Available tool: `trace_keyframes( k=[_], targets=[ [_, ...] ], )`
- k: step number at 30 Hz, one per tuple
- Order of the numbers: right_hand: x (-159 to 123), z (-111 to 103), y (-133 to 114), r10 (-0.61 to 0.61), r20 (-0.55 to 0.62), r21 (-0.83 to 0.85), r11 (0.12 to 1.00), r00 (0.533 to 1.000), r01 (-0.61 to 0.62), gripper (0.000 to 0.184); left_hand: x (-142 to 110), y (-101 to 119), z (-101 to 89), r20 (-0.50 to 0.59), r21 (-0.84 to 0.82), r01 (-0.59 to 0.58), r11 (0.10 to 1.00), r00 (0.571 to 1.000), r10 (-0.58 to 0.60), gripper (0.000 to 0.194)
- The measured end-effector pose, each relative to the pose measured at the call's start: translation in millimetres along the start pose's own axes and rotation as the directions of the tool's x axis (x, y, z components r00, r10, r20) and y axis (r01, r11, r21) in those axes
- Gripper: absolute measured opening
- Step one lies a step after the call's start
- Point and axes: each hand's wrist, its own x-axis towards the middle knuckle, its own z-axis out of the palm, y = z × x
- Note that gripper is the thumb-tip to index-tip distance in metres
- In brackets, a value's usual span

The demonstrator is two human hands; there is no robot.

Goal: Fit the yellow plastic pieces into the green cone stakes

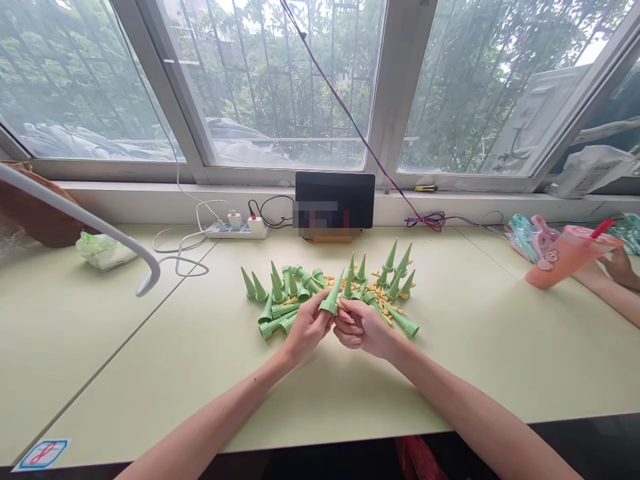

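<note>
My left hand (309, 328) is closed around the base of a green plastic cone (333, 295), which points up and away. My right hand (361, 327) is closed right beside it, its fingers at the cone's open end; what it pinches is too small to make out. Behind both hands lies a pile of green cones (280, 300), some upright, some lying flat. More upright cones (397, 270) stand to the right, with several small yellow pieces (383, 303) scattered among them.
The pale green table (200, 360) runs under a window. A black tablet (335, 200) stands on the sill, a white power strip (237, 230) left of it. At right, another person's hand (620, 267) is by a pink cup (567, 257). A white curved tube (75, 213) crosses at left.
</note>
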Motion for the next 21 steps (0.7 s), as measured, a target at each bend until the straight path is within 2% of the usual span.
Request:
trace_keyframes(
  k=[6,13,21],
  targets=[
    [-0.9,-0.2,-1.0,0.042,-0.010,0.069,0.997,0.999,-0.041,0.042,0.0,-6.0,-2.8,-0.051,-0.020,0.010,1.000,0.999,-0.011,0.058],
    [0.4,3.2,2.0,-0.040,-0.074,-0.039,0.999,0.996,0.037,0.045,-1.8,-4.9,-3.3,-0.046,-0.012,0.005,1.000,0.999,-0.006,0.068],
    [0.4,7.2,3.8,-0.085,-0.116,-0.143,0.987,0.990,0.068,0.048,-2.1,-6.3,-4.7,-0.027,-0.020,0.022,1.000,0.999,-0.023,0.065]
  ],
)
